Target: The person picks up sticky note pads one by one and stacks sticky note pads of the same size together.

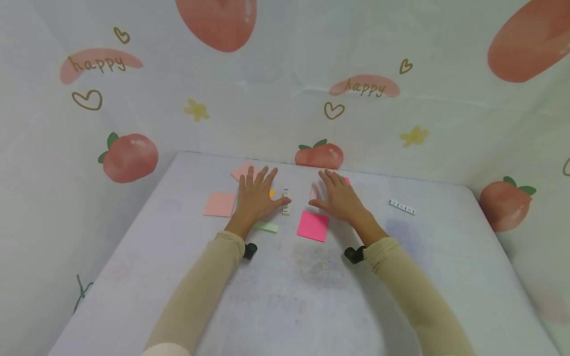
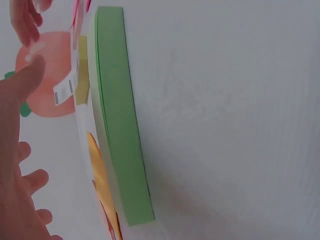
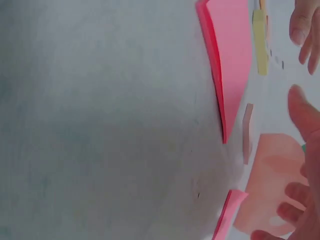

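Note:
My left hand [image 1: 256,200] hovers with spread fingers over the left group of sticky notes, holding nothing. Near its wrist lies a narrow green sticky-note pad [image 1: 267,227], large in the left wrist view [image 2: 122,115]. An orange piece [image 1: 272,193] is mostly hidden behind the hand. By its thumb stands a narrow yellowish pad with a printed white label [image 1: 286,202]. My right hand [image 1: 342,199], fingers extended and empty, is above a pale pink strip [image 1: 314,192] and a partly hidden hot-pink piece [image 1: 347,181]. A square hot-pink pad [image 1: 313,227] lies below its thumb.
Two light-pink square notes, one nearer [image 1: 220,204] and one farther [image 1: 242,172], lie left on the white table [image 1: 285,306]. A white strip with dark marks [image 1: 402,206] lies at right. A fruit-printed curtain [image 1: 276,99] borders the table's back.

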`<state>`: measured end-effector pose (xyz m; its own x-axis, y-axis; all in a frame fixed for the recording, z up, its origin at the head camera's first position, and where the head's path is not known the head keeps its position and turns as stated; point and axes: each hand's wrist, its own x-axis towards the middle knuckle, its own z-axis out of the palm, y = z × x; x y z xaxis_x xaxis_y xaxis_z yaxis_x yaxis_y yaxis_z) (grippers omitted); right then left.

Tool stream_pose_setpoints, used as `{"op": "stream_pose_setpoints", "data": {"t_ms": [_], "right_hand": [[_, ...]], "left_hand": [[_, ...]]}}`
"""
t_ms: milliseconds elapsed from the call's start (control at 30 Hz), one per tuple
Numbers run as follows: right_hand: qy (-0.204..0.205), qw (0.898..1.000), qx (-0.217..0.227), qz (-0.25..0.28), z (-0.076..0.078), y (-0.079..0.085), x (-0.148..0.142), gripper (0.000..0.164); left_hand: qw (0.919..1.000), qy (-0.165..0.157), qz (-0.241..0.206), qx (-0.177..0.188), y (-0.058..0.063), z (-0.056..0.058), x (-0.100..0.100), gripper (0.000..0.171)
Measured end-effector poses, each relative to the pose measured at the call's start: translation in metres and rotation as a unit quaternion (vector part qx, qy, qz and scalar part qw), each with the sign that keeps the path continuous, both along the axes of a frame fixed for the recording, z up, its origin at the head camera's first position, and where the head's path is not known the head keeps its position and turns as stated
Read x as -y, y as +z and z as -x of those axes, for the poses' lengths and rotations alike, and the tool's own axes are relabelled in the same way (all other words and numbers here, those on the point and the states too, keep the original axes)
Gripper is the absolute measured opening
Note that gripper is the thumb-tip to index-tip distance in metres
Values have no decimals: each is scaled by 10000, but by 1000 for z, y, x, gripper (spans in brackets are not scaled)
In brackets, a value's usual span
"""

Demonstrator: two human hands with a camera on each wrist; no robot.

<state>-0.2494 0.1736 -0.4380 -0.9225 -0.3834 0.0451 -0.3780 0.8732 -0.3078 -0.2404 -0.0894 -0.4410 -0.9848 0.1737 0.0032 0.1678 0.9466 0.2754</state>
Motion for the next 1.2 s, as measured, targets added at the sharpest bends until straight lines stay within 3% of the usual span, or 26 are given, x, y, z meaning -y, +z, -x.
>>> {"op": "stream_pose_setpoints", "data": {"t_ms": [333,567,767,1200], "right_hand": [[301,9990,254,189,-5,1,9,81],[544,9979,247,251,0,2,21,68],[851,9953,315,333,7,0,30,62],[1162,9866,1056,448,20,-2,49,59]], "left_hand": [[9988,58,-473,-60,-7,-9,-6,100],[9991,59,-374,-205,-6,-17,-9,92],[9986,276,-408,-170,-5,-20,-13,81],[9975,433,-534,-145,-8,-22,-20,59]]}}
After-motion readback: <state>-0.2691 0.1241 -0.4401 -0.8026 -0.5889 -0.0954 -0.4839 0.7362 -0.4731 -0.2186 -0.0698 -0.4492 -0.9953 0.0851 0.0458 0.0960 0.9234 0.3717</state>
